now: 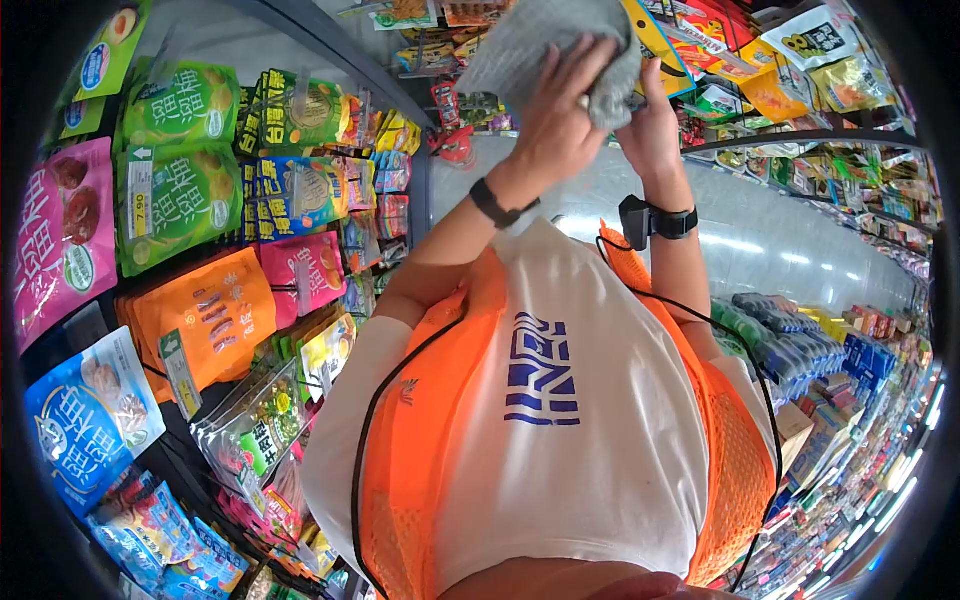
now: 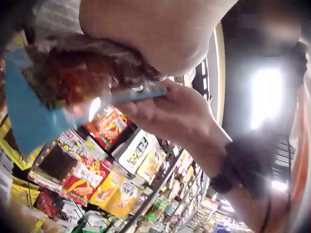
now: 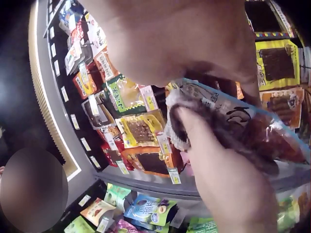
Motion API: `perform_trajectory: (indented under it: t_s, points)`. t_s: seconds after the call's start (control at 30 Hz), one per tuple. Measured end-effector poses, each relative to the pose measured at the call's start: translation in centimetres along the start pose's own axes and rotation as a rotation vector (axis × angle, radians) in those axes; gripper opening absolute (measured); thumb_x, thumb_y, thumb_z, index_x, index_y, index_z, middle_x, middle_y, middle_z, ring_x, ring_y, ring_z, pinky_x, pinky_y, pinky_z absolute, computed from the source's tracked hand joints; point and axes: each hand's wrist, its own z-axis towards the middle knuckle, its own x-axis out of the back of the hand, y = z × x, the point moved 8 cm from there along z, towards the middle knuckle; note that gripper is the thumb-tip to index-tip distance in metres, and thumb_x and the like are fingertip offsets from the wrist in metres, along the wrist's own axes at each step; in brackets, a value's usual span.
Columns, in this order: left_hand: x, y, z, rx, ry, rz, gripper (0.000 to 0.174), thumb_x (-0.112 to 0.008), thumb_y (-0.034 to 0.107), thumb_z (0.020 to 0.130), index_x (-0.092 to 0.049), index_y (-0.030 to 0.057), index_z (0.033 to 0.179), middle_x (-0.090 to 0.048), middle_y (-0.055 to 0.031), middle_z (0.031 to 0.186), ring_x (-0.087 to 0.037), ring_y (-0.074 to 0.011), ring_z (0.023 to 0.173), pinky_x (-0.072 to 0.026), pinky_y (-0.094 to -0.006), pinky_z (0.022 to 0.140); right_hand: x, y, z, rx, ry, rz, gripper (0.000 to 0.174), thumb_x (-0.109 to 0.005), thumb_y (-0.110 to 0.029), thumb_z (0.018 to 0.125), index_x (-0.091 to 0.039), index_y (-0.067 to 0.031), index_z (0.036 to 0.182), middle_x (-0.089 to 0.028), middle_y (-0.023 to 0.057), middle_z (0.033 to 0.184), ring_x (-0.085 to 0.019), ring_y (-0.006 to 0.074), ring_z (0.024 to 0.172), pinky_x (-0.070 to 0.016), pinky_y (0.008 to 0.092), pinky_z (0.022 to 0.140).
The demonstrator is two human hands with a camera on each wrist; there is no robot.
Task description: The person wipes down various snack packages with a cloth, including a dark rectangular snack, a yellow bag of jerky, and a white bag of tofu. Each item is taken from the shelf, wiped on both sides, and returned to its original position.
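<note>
Grey cloth is held by my left hand, whose fingers lie over it. Its thumb or finger presses into the cloth in the right wrist view. Beside it, my right hand grips a blue-edged package with some yellow on its face. The left wrist view shows that hand pinching the blue edge of the package, with the cloth against it. Reddish-brown contents show through a clear part of the package. Part of the right fingers is hidden.
Racks of hanging snack bags stand on the left, with green bags, orange bags and a blue bag. More packets hang at the upper right. Stacked goods lie on the right beside the grey floor.
</note>
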Motion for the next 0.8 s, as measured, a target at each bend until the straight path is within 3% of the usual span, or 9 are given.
perform_trajectory:
  t_s: [0.07,0.13,0.17,0.23,0.33,0.37,0.57,0.77,0.8]
  points:
    - [0.5,-3.0,1.1,0.049,0.073,0.043,0.048,-0.063,0.022,0.090,-0.059,0.0071,0.136,-0.041,-0.0181,0.154,-0.037,-0.0398,0.143,-0.0281,-0.0612,0.115,-0.4,-1.0,-0.3,0.073,-0.052,-0.023,0.056,-0.040,-0.046,0.107,-0.043,-0.0056,0.145,-0.052,0.0108,0.146,-0.052,0.0249,0.132,-0.0399,0.0421,0.113]
    - [-0.4,-7.9,0.3,0.339,0.040,-0.414,0.046,-0.064,0.023,0.091,-0.060,0.0074,0.135,-0.044,-0.0182,0.152,-0.039,-0.0400,0.141,-0.0310,-0.0611,0.113,-0.2,-1.8,-0.5,0.083,-0.080,0.023,0.056,-0.040,-0.045,0.108,-0.042,-0.0051,0.147,-0.050,0.0129,0.148,-0.049,0.0271,0.136,-0.0378,0.0448,0.114]
    - [-0.6,-8.2,-0.6,0.392,0.022,-0.491,0.046,-0.059,0.017,0.094,-0.056,0.0083,0.139,-0.045,-0.0167,0.152,-0.040,-0.0395,0.141,-0.0282,-0.0530,0.117,-0.3,-2.4,-0.6,0.087,-0.086,0.053,0.056,-0.040,-0.044,0.108,-0.042,-0.0051,0.147,-0.050,0.0131,0.148,-0.049,0.0273,0.136,-0.0379,0.0447,0.114]
    - [-0.1,-3.6,-0.4,0.109,-0.019,-0.221,0.047,-0.060,0.017,0.093,-0.056,0.0085,0.139,-0.043,-0.0162,0.154,-0.037,-0.0393,0.144,-0.0267,-0.0532,0.118,-0.2,-2.9,-0.5,0.105,-0.093,0.074,0.054,-0.040,-0.043,0.108,-0.042,-0.0062,0.147,-0.051,0.0126,0.147,-0.050,0.0276,0.135,-0.0392,0.0443,0.113]
    - [0.0,0.0,0.3,-0.038,-0.065,-0.076,0.052,-0.063,0.018,0.091,-0.055,0.0093,0.141,-0.039,-0.0153,0.157,-0.031,-0.0402,0.147,-0.0240,-0.0551,0.119,-1.1,-3.5,-1.0,0.530,-0.134,-1.080,0.053,-0.042,-0.043,0.108,-0.042,-0.0072,0.147,-0.053,0.0112,0.144,-0.052,0.0268,0.132,-0.0408,0.0436,0.111]
    - [-0.2,-0.6,0.8,-0.021,-0.025,-0.082,0.052,-0.063,0.018,0.091,-0.054,0.0094,0.142,-0.039,-0.0153,0.157,-0.031,-0.0407,0.147,-0.0235,-0.0561,0.119,0.6,-1.3,-0.5,0.117,-0.108,-0.229,0.053,-0.043,-0.045,0.107,-0.044,-0.0085,0.146,-0.055,0.0095,0.142,-0.054,0.0262,0.129,-0.0419,0.0441,0.109]
    - [-0.8,-8.0,0.4,0.263,0.103,-0.251,0.038,-0.055,0.021,0.100,-0.058,0.0023,0.133,-0.055,-0.0208,0.140,-0.053,-0.0410,0.125,-0.0416,-0.0440,0.104,-0.6,-2.0,-0.9,0.022,-0.061,0.117,0.057,-0.043,-0.043,0.107,-0.041,-0.0025,0.147,-0.049,0.0136,0.149,-0.048,0.0296,0.136,-0.0335,0.0462,0.116]
    - [-5.9,-11.6,-9.6,0.922,-0.008,-0.726,0.038,-0.049,0.022,0.104,-0.056,-0.0026,0.133,-0.058,-0.0164,0.139,-0.055,-0.0276,0.126,-0.0411,-0.0370,0.104,1.3,-2.5,-0.5,0.005,0.017,0.283,0.053,-0.046,-0.040,0.106,-0.045,-0.0044,0.145,-0.053,0.0145,0.145,-0.049,0.0336,0.135,-0.0353,0.0510,0.115]
    - [-6.1,-11.3,-10.0,0.854,0.062,-0.749,0.039,-0.049,0.021,0.104,-0.055,-0.0028,0.134,-0.055,-0.0162,0.142,-0.052,-0.0261,0.128,-0.0393,-0.0367,0.107,1.4,-2.4,-0.5,0.015,0.024,0.277,0.053,-0.045,-0.041,0.106,-0.045,-0.0044,0.145,-0.053,0.0147,0.145,-0.049,0.0336,0.135,-0.0354,0.0510,0.114]
